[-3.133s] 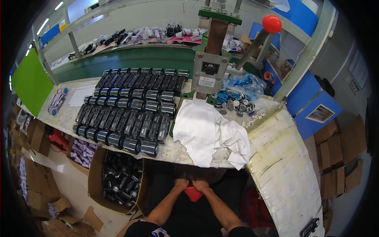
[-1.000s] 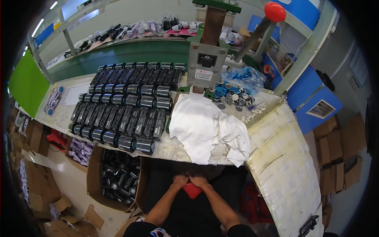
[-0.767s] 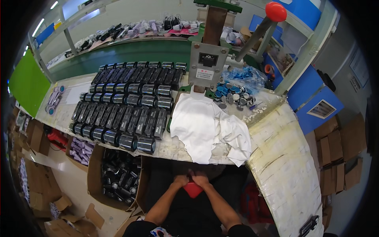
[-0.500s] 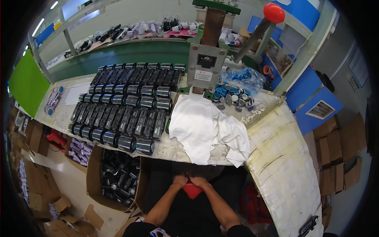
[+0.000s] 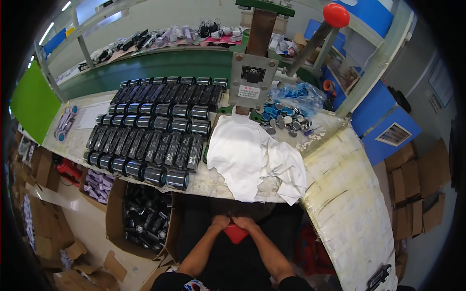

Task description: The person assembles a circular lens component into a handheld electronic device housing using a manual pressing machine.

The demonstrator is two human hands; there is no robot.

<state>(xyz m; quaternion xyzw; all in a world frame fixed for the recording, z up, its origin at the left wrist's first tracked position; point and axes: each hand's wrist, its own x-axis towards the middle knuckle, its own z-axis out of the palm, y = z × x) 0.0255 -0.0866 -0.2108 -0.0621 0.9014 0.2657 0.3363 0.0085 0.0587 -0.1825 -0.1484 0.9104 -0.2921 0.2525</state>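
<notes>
Below the front edge of the bench, my left hand [image 5: 221,222] and my right hand [image 5: 243,222] rest close together at my lap. Both are at the upper edge of a red object [image 5: 236,234], perhaps a seat, whose full shape is hidden. The fingers of both hands are out of sight, so a grip cannot be made out. On the bench ahead lies a crumpled white cloth [image 5: 238,155], in front of a hand-lever press [image 5: 248,82] with a red ball knob [image 5: 336,16]. To its left, black cylinder-ended devices [image 5: 160,145] stand in tight rows.
Blue and silver round caps [image 5: 286,118] lie beside a clear plastic bag [image 5: 310,97], right of the press. An open carton of black devices [image 5: 114,218] stands under the bench at left. A wrapped side surface [image 5: 344,184] runs along the right. Purple devices [image 5: 65,123] lie far left.
</notes>
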